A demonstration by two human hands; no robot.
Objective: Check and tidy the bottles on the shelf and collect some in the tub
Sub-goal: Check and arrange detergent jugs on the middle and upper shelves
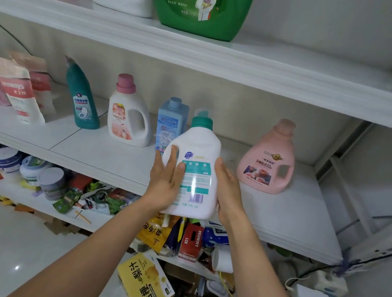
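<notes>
Both bare forearms reach forward; left hand grips white bottle, thumb across the label, right hand pressed flat against its other side.

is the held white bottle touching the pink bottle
Apart. The head view shows the right hand and bare shelf between the white bottle and the pink bottle.
</notes>
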